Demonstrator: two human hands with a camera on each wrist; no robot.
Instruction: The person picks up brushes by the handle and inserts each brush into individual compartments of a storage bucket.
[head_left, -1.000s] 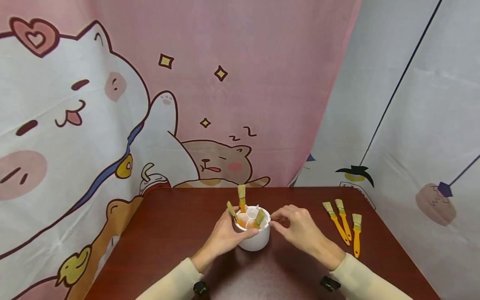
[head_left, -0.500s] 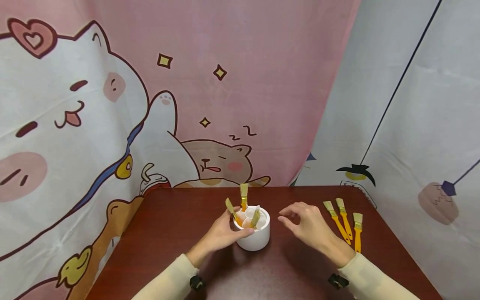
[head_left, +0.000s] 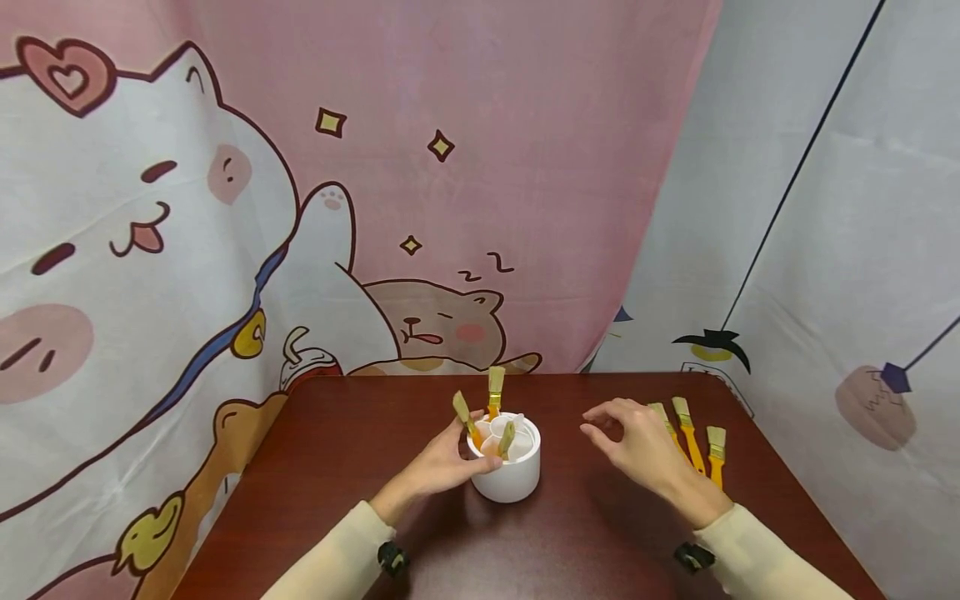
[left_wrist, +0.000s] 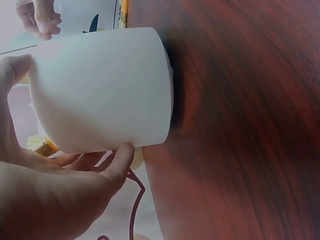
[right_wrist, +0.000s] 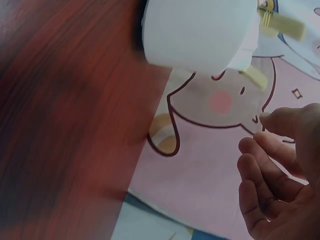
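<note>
A white round holder (head_left: 506,483) with an inside split into compartments stands upright on the table. Three paintbrushes with pale bristles and orange handles are in it: one at the back (head_left: 496,385), one on the left (head_left: 462,408), one toward the front (head_left: 507,439). My left hand (head_left: 437,468) grips the holder from the left, thumb at the near rim and fingers along the far side. In the left wrist view its fingers lie on the white wall (left_wrist: 105,90). To the right of the holder, my right hand (head_left: 637,442) hovers with loosely bent fingers, holding nothing.
Three more paintbrushes lie at the table's right: one (head_left: 681,408) at the back, one (head_left: 716,443) rightmost, one (head_left: 662,414) partly behind my right hand. A printed cloth (head_left: 555,208) hangs behind the dark red table (head_left: 360,417).
My right hand has left the holder's rim and moved right. Inside the holder, the back brush has shifted right and the front one left. My left hand keeps its grip.
</note>
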